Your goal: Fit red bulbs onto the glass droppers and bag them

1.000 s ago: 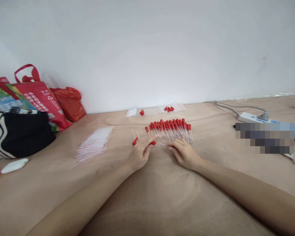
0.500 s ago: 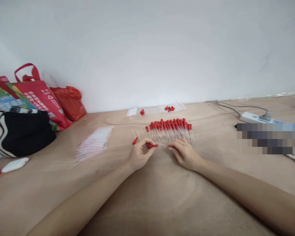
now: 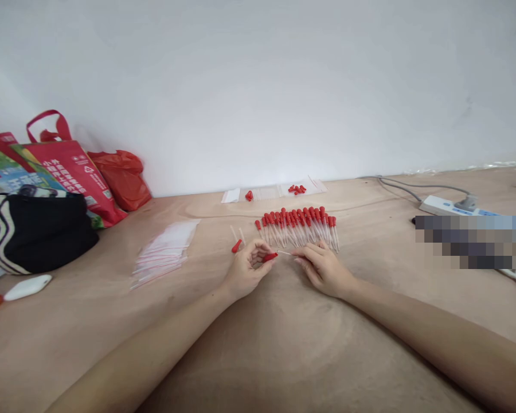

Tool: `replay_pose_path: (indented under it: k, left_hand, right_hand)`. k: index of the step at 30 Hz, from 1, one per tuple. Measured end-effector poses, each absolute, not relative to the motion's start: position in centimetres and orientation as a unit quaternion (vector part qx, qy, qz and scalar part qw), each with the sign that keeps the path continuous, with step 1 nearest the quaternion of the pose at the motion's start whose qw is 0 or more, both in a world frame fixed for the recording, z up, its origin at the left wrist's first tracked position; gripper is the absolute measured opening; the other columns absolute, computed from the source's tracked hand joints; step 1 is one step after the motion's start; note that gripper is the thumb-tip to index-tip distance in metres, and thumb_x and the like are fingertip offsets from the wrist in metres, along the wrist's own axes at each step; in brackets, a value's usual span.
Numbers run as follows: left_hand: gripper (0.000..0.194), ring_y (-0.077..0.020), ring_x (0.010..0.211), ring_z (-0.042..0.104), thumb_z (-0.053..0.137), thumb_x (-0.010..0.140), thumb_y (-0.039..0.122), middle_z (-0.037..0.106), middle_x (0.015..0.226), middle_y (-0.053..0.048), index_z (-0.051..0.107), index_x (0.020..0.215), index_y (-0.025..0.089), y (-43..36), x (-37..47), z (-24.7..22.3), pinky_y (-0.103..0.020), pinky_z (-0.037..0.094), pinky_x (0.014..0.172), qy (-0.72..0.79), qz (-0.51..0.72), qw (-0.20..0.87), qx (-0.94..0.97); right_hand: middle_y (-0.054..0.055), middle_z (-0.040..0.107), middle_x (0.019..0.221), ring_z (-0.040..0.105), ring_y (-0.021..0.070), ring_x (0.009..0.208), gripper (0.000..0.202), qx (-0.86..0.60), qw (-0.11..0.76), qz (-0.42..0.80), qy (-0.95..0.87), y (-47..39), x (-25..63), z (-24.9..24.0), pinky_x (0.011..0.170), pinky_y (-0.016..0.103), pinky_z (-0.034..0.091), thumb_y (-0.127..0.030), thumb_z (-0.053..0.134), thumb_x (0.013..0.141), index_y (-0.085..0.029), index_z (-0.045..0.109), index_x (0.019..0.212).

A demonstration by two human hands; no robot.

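Between the thumb and fingers of my left hand (image 3: 250, 268) is a red rubber dropper bulb (image 3: 269, 257), its narrow end pointing right. My right hand (image 3: 320, 268) pinches a thin clear dropper tube (image 3: 285, 253), whose left end is at the bulb's mouth; whether it is inside I cannot tell. Just beyond my hands lies a row of droppers with red bulbs (image 3: 298, 218), tubes toward me. A loose red bulb (image 3: 236, 246) and a couple of clear tubes (image 3: 242, 233) lie to the left of the row.
A fanned stack of clear zip bags (image 3: 165, 252) lies left. Near the wall are more red bulbs (image 3: 297, 189) and clear tubes (image 3: 264, 194). Shopping bags (image 3: 73, 172), a black bag (image 3: 47, 232) and a white object (image 3: 27, 287) sit far left; a power strip (image 3: 445, 206) lies right.
The red bulb in my left hand has tilted, its mouth turning slightly up, and the tube's end is now closer to it. My right hand has hardly moved.
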State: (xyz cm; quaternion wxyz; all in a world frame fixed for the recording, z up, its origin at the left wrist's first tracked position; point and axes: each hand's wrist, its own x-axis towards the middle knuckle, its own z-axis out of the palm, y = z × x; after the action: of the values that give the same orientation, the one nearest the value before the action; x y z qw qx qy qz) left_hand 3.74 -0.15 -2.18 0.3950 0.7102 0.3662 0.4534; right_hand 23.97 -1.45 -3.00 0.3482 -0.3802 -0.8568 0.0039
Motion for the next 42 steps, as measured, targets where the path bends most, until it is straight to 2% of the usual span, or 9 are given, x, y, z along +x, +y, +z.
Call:
replay_pose_path:
  k: [2,6,10,13,17,24,30,37,42]
  left_hand:
    - [0.022,-0.0144,0.081,0.06,0.061,0.07,0.021,0.062,0.084,-0.004,0.053,0.09,0.017,-0.1,3.8,-2.2,-0.029,0.049,0.077,0.368,0.448,0.391,0.715]
    - [0.017,-0.0157,0.077,0.062,0.06,0.071,0.026,0.065,0.082,-0.004,0.06,0.085,0.016,0.0,3.7,-2.6,-0.029,0.051,0.074,0.373,0.446,0.377,0.721]
    - [0.016,-0.0157,0.074,0.061,0.056,0.075,0.026,0.066,0.08,-0.004,0.062,0.086,0.016,0.1,3.5,-2.7,-0.026,0.05,0.068,0.383,0.43,0.311,0.756]
    - [0.015,-0.0146,0.07,0.06,0.053,0.077,0.025,0.066,0.077,-0.003,0.063,0.085,0.017,0.0,3.4,-2.4,-0.025,0.049,0.065,0.386,0.409,0.237,0.792]
    - [0.013,-0.0136,0.066,0.059,0.05,0.079,0.025,0.065,0.074,-0.002,0.062,0.081,0.019,-0.5,3.4,-1.7,-0.024,0.046,0.062,0.373,0.37,0.18,0.832]
    - [0.012,-0.0143,0.071,0.06,0.048,0.081,0.023,0.064,0.076,-0.003,0.059,0.081,0.018,-0.5,3.4,-1.8,-0.025,0.046,0.066,0.343,0.346,0.128,0.864]
    - [0.011,-0.0145,0.073,0.059,0.047,0.082,0.024,0.063,0.077,-0.003,0.057,0.082,0.018,-0.5,3.4,-2.0,-0.025,0.045,0.068,0.333,0.342,0.094,0.874]
    - [0.011,-0.0149,0.072,0.057,0.045,0.083,0.022,0.061,0.076,-0.005,0.054,0.082,0.016,-0.6,3.7,-2.0,-0.025,0.045,0.066,0.295,0.333,0.058,0.894]
    - [0.01,-0.0149,0.072,0.057,0.044,0.083,0.02,0.061,0.076,-0.005,0.053,0.083,0.015,-0.5,3.8,-2.2,-0.026,0.045,0.066,0.272,0.342,0.041,0.899]
  right_hand:
    - [0.003,0.059,0.074,0.051,0.0116,0.063,0.02,-0.379,0.345,-0.005,-0.859,-1.4,24.0,-3.0,0.066,0.028,0.032,-0.019,0.038,0.085,-0.018,0.055,0.094]
    - [0.003,0.059,0.072,0.049,0.0117,0.062,0.021,-0.371,0.346,-0.006,-0.862,-1.4,24.1,-2.9,0.066,0.028,0.031,-0.021,0.038,0.085,-0.018,0.056,0.094]
    - [0.003,0.059,0.072,0.05,0.0115,0.063,0.021,-0.36,0.343,-0.012,-0.867,-1.2,24.1,-3.0,0.067,0.029,0.03,-0.02,0.04,0.084,-0.019,0.058,0.093]
    - [0.002,0.059,0.071,0.051,0.0111,0.064,0.021,-0.351,0.335,-0.023,-0.874,-0.9,24.3,-3.1,0.067,0.029,0.029,-0.015,0.042,0.081,-0.019,0.06,0.092]
    - [0.001,0.06,0.074,0.051,0.0104,0.064,0.032,-0.331,0.325,-0.052,-0.884,-0.4,24.7,-3.1,0.068,0.029,0.026,-0.005,0.04,0.076,-0.022,0.061,0.094]
    - [0.001,0.061,0.078,0.048,0.0114,0.062,0.037,-0.323,0.315,-0.117,-0.885,-0.3,24.8,-2.5,0.066,0.031,0.022,-0.005,0.039,0.07,-0.024,0.062,0.093]
    - [0.002,0.061,0.072,0.045,0.0122,0.058,0.034,-0.339,0.299,-0.129,-0.883,-0.8,24.4,-2.3,0.063,0.031,0.02,-0.006,0.04,0.067,-0.022,0.063,0.088]
    - [0.001,0.058,0.064,0.042,0.0102,0.054,0.022,-0.351,0.312,-0.06,-0.881,-1.1,23.6,-2.2,0.063,0.029,0.02,-0.016,0.039,0.079,-0.018,0.061,0.079]
    - [0.0,0.059,0.064,0.043,0.0101,0.055,0.022,-0.364,0.319,-0.013,-0.875,-1.1,23.1,-2.6,0.064,0.028,0.02,-0.018,0.039,0.081,-0.017,0.06,0.079]
